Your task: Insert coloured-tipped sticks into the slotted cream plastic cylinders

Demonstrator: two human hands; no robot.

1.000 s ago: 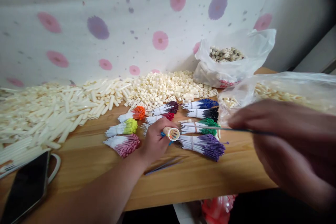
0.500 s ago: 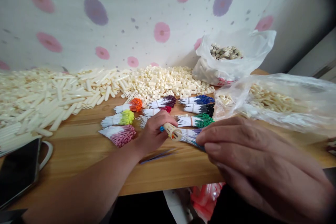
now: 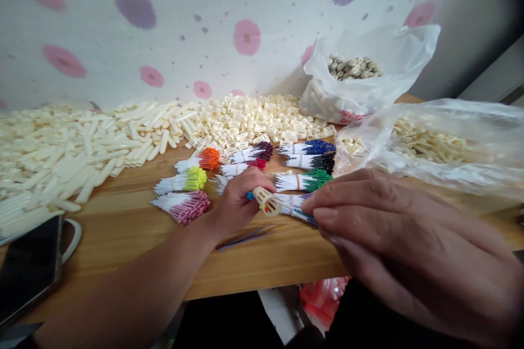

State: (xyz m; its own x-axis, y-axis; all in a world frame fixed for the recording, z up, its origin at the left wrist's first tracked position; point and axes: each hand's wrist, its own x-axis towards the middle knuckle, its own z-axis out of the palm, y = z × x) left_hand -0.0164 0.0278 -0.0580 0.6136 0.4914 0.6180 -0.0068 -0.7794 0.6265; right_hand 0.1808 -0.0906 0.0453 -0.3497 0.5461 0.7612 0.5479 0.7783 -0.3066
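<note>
My left hand (image 3: 241, 196) is closed around a cream plastic tube with a slotted end (image 3: 268, 202), its open mouth facing right. A bit of red and yellow shows inside the slots, and a blue tip peeks out beside my fingers. Close to that mouth, my right hand (image 3: 380, 229) has its thumb and fingers pressed together; anything between them is hidden. Bundles of white sticks with coloured tips lie about my hands, among them a pink bundle (image 3: 182, 206), a green bundle (image 3: 305, 180) and a purple bundle (image 3: 292, 200) partly behind my right fingers.
Long cream tubes (image 3: 102, 152) and short slotted pieces (image 3: 245, 120) are heaped along the wall. A white bag (image 3: 344, 101) and a clear bag (image 3: 491, 136) of parts stand right. A phone (image 3: 28, 267) lies left. Loose dark thin sticks (image 3: 245, 237) rest near the table's front.
The view has shifted slightly. The slotted tube in my left hand has turned a little, so its round mouth shows more openly. My right hand remains pinched beside it.
</note>
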